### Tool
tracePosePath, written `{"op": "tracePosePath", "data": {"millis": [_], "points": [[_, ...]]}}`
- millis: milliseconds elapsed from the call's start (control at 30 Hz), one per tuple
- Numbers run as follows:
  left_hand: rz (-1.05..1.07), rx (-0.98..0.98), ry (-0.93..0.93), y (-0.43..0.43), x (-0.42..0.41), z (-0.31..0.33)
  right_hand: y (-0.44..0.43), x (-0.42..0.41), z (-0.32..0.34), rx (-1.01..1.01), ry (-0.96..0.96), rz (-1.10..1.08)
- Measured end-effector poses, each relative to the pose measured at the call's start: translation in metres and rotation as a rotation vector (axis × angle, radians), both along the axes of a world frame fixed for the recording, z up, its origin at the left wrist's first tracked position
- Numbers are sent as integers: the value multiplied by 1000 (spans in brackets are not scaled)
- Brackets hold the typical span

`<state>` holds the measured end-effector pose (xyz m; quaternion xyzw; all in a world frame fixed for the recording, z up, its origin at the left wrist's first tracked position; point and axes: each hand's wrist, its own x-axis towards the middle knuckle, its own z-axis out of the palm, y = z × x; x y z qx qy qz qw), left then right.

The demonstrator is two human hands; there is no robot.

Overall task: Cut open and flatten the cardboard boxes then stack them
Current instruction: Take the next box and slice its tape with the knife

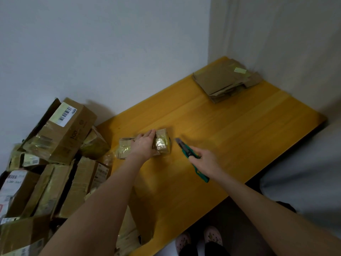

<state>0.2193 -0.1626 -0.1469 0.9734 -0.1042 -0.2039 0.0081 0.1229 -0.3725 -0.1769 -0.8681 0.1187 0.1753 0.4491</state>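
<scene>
Your left hand [145, 145] presses flat, fingers straight, on the small taped box [162, 143] mid-bench [239, 126]. The grip of your right hand [204, 159] is wrapped round the utility knife [186, 151]. The blade points up-left, and the box's right end is just beyond the tip.

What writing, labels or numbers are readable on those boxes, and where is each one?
No text reads clearly.
Barcode label on the big box: bars show, print too small.
Printed letters on the big box's side: blurred.
White label on the lower-left box: blurred.
Pale sticker on the flattened stack: blurred.
</scene>
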Motion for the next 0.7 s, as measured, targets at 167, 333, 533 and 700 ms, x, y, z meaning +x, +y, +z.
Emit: {"op": "tracePosePath", "data": {"millis": [167,333,533,700], "points": [[48,49,-104,-12,-11,1,15,12,-29,-143,172,-99],[131,112,-120,-23,-14,3,29,28,-51,-245,262,-64],[149,37,31,-18,-14,3,37,44,-27,-297,-2,-47],[243,-381,240,4,-17,2,68,53,0,346,295,-236]]}}
